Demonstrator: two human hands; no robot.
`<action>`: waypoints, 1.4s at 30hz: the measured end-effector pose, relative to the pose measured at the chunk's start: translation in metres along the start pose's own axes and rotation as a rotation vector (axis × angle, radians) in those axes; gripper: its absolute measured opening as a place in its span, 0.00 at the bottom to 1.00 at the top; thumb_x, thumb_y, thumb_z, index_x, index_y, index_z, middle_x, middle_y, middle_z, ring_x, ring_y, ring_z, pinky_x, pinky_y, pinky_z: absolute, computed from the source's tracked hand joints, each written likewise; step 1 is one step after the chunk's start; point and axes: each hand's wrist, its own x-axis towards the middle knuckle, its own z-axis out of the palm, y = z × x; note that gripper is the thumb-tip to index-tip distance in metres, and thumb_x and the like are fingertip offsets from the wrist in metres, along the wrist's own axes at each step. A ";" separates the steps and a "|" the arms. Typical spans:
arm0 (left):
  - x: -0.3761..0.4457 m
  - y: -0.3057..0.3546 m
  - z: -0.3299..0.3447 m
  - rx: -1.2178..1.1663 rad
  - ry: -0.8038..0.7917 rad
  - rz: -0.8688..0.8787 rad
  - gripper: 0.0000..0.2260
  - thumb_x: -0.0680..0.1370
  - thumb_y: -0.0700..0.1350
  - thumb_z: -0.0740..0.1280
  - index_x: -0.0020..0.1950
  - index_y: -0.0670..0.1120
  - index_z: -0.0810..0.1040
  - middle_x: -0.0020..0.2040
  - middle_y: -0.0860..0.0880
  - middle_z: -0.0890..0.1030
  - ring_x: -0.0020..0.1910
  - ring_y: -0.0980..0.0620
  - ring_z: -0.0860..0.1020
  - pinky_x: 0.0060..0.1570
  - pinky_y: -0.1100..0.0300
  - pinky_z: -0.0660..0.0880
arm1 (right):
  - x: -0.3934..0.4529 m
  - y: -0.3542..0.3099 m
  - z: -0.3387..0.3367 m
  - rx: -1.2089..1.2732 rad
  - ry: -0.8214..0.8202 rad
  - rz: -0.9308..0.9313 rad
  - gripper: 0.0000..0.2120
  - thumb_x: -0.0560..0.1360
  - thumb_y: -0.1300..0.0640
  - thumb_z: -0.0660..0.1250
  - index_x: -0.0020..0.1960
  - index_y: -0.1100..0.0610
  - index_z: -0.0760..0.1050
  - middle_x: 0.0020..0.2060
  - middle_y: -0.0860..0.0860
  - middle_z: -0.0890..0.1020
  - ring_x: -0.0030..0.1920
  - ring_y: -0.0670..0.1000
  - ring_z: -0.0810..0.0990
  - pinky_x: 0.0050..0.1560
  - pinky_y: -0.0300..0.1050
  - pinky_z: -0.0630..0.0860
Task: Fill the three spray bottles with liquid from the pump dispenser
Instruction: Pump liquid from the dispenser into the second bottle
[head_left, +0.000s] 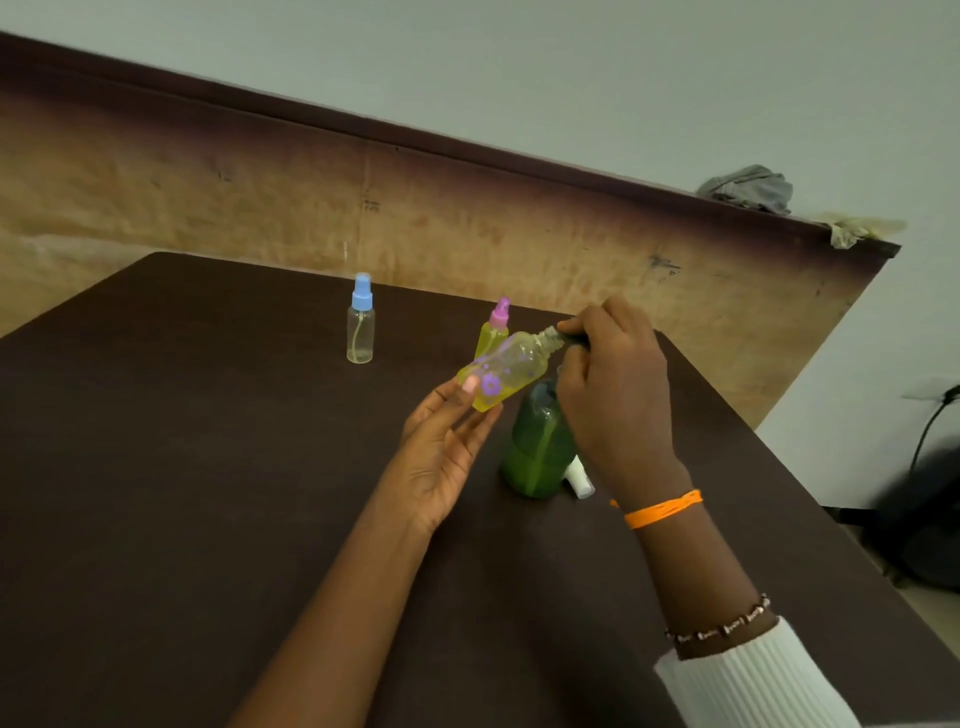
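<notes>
Spray bottles sit unevenly filled: the pink-capped one (492, 332) looks full, the blue-capped one (360, 325) nearly empty, both on the table (208, 441). The left hand (441, 447) grips the uncapped flowered bottle (506, 376), tilted to the pump dispenser (540, 447), whose nozzle the right hand (613, 384) pinches.

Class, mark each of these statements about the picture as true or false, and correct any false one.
1. The left hand holds a tilted yellow bottle with its cap off. True.
2. The blue-capped bottle lies on its side. False: it stands upright.
3. The green dispenser stands on the table. True.
4. The pink-capped bottle is in the right hand. False: it stands on the table, behind the yellow bottle.
</notes>
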 end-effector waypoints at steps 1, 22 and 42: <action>0.001 0.000 0.000 0.005 -0.005 -0.002 0.17 0.67 0.42 0.67 0.54 0.39 0.76 0.44 0.48 0.84 0.44 0.56 0.83 0.45 0.65 0.79 | -0.008 0.000 0.003 0.010 0.037 0.007 0.17 0.68 0.63 0.52 0.46 0.66 0.77 0.43 0.59 0.77 0.47 0.58 0.74 0.45 0.44 0.71; 0.002 0.000 -0.003 -0.005 0.002 -0.027 0.17 0.68 0.42 0.67 0.55 0.39 0.76 0.48 0.46 0.84 0.46 0.54 0.83 0.46 0.64 0.79 | -0.019 0.000 0.020 -0.090 0.101 0.005 0.14 0.66 0.70 0.56 0.47 0.68 0.76 0.41 0.62 0.76 0.45 0.57 0.69 0.48 0.48 0.71; -0.001 -0.001 -0.002 -0.017 0.024 -0.025 0.18 0.67 0.42 0.68 0.56 0.39 0.76 0.47 0.46 0.84 0.46 0.54 0.83 0.46 0.63 0.79 | -0.004 -0.002 0.001 -0.038 0.026 0.001 0.16 0.68 0.61 0.51 0.44 0.64 0.76 0.41 0.57 0.76 0.44 0.56 0.74 0.38 0.41 0.68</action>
